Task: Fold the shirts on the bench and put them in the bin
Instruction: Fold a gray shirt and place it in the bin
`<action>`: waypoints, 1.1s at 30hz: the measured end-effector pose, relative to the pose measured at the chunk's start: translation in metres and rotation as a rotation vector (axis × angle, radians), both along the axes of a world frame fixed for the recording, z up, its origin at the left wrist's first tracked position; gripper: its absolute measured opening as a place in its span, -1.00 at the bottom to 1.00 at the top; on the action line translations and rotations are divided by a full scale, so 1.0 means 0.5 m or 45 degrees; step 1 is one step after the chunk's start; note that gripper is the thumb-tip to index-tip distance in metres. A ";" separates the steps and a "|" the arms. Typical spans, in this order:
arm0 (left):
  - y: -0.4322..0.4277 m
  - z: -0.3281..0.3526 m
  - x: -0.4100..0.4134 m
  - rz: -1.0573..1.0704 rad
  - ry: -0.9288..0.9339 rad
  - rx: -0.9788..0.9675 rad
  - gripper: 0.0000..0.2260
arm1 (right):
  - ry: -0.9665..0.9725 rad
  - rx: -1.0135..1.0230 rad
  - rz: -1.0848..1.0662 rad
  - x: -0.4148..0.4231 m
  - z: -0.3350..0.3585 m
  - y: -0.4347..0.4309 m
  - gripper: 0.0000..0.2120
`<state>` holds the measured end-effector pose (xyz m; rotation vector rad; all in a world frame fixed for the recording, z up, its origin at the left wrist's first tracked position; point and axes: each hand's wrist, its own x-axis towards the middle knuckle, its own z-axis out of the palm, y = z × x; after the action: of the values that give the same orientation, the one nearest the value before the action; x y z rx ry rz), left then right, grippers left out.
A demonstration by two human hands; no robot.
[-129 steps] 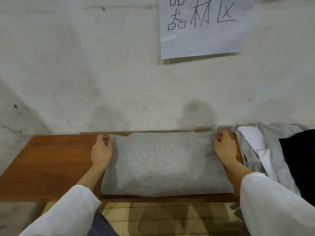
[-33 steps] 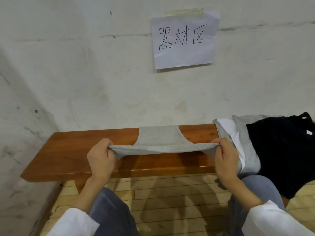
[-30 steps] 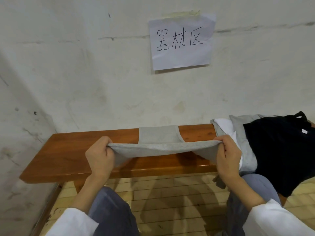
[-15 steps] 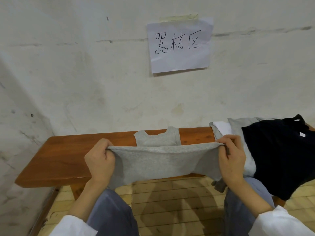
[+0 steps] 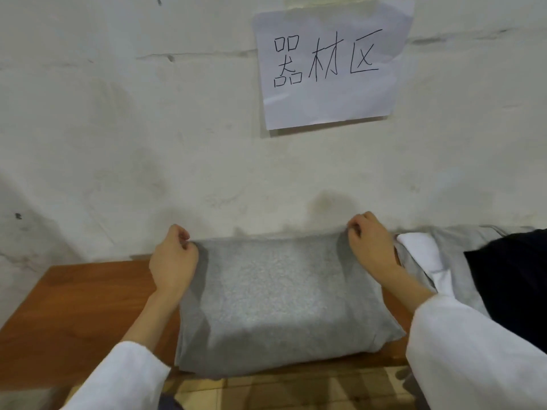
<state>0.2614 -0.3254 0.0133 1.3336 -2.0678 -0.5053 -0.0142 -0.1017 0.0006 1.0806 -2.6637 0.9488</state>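
Observation:
A grey shirt (image 5: pixel 278 303) lies folded into a flat rectangle on the brown wooden bench (image 5: pixel 74 315), its far edge against the wall. My left hand (image 5: pixel 173 261) pinches its far left corner. My right hand (image 5: pixel 370 247) pinches its far right corner. Both arms reach forward in white sleeves. No bin is in view.
A heap of other clothes sits on the bench at the right: a white garment (image 5: pixel 420 253), a grey one (image 5: pixel 453 261) and a black one (image 5: pixel 512 279). A paper sign (image 5: pixel 328 63) hangs on the white wall. Tiled floor (image 5: pixel 290 392) shows below the bench edge.
Half a second ago both hands held the shirt's near edge up in front of the bench; now they have carried it to the wall side and the shirt lies doubled over flat.

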 end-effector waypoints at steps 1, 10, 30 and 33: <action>-0.027 -0.025 -0.018 -0.042 -0.221 0.110 -0.72 | -0.017 0.255 -0.047 -0.017 -0.024 -0.026 -0.72; 0.104 -0.174 -0.088 -0.658 -0.640 -0.056 -0.33 | -0.171 0.604 0.341 0.159 -0.147 -0.067 -0.39; 0.317 -0.166 -0.059 -0.435 -0.874 0.011 -0.44 | 0.105 0.933 0.590 0.176 -0.132 0.062 -0.17; 0.276 -0.161 -0.076 -0.610 -0.896 -0.164 -0.49 | -0.041 0.727 0.128 0.254 -0.136 0.058 -0.31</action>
<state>0.2236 -0.1875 -0.0671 1.0133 -2.9697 -0.0779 0.1130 -0.0726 -0.0676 1.3073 -3.0142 0.2013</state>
